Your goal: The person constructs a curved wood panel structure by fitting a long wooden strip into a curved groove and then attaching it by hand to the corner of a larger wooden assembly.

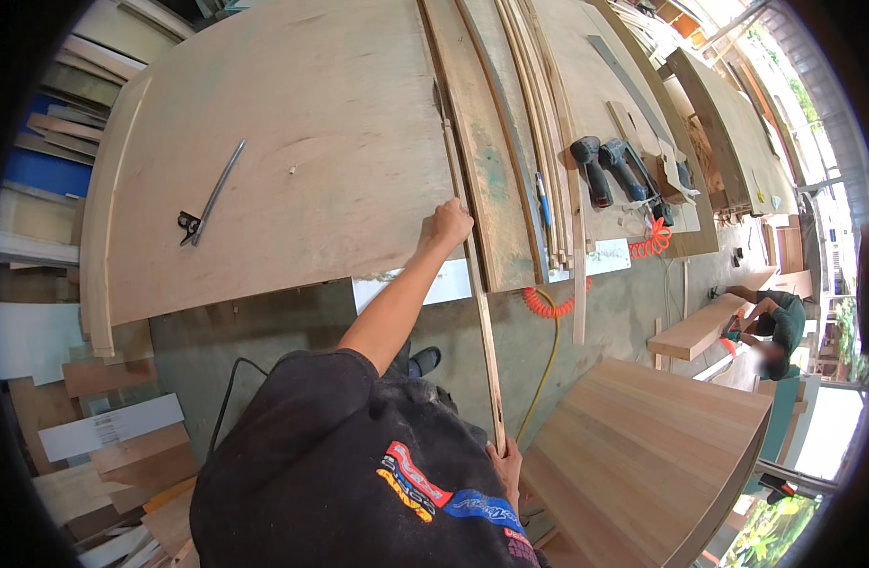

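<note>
A long thin wooden strip [485,331] lies partly on the workbench [292,180] and runs past its near edge toward my body. My left hand [450,223] is closed like a fist at the strip, beside a long wide board [487,151]; its fingertips are hidden. Close to my body, my right hand [506,467] grips the strip's near end, its fingers partly out of sight. To the left on the bench lies a combination square [207,204] with a black head.
Several thin strips [539,114], a blue pen [543,199] and two dark power tools [608,170] lie right of the board. An orange coiled hose [548,303] hangs at the bench edge. A large wooden panel [643,445] stands lower right. Another person [780,327] works far right.
</note>
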Demonstrator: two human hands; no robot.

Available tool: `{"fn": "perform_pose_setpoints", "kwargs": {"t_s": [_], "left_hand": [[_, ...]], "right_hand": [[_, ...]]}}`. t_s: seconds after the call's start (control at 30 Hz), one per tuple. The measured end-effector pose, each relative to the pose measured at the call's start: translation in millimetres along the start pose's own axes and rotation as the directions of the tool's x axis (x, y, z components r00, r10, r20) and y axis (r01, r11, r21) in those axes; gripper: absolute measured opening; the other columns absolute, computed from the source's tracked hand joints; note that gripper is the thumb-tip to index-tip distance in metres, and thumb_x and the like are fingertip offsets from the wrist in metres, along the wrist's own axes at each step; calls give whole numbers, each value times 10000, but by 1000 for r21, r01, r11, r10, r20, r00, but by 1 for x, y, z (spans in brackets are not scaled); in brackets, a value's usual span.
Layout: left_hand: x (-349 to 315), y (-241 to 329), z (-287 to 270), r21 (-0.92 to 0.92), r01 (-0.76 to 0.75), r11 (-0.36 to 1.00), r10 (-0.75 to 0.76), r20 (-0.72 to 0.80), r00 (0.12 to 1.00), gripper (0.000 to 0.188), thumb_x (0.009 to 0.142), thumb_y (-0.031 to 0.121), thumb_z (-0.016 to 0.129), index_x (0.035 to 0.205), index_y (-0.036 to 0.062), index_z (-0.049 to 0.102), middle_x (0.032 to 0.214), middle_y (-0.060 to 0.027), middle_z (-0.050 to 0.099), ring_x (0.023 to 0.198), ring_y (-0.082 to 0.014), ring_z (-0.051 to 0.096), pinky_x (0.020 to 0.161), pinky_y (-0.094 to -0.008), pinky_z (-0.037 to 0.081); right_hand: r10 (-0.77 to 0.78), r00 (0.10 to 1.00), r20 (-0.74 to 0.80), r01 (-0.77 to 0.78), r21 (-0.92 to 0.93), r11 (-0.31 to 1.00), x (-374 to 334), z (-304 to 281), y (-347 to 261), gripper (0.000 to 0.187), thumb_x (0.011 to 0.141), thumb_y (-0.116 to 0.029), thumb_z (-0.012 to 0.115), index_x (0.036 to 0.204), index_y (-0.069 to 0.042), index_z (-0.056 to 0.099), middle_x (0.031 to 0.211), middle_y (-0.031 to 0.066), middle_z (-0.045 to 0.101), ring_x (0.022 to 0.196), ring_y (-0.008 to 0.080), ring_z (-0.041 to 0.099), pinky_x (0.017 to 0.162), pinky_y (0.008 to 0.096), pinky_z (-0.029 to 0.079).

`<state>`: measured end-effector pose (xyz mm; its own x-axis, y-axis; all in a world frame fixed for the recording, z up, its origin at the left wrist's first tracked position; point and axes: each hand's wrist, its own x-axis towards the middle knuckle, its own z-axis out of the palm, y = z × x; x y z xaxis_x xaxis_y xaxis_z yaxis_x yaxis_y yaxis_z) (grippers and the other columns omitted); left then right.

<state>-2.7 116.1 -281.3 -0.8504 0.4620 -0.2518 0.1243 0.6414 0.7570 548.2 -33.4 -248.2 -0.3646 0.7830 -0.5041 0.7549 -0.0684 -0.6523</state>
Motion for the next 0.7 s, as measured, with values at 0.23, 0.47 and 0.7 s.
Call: {"fn": "perform_pose_setpoints", "kwargs": {"t_s": [0.23,0.47,0.7], "left_hand": [[6,3,-3,-45,40,998,-40,-4,999,169,834,127,656,946,9,701,999,-300,728,1017,-467,701,917,-511,564],[12,15,-11,-17,113,993,-114,-42,993,158,836,130,673,950,31,721,1027,-271,741,1026,-443,711,922,-498,572],[16,23,-15,11,143,990,-142,-54,988,187,848,136,680,1007,48,725,1059,-237,748,1047,-413,718,930,-492,576]], "right_hand": [[-45,999,26,45,28,999,16,-3,-35,497,943,-208,788,1391,-69,623,849,51,668,679,103,575,627,288,494],[-133,991,2,132,68,989,25,2,-44,508,987,-138,733,1477,-122,600,798,20,575,643,99,465,590,275,417],[-230,972,-38,230,-2,973,33,9,-40,457,976,-123,733,1427,-147,662,790,36,474,699,147,454,645,307,417]]}}
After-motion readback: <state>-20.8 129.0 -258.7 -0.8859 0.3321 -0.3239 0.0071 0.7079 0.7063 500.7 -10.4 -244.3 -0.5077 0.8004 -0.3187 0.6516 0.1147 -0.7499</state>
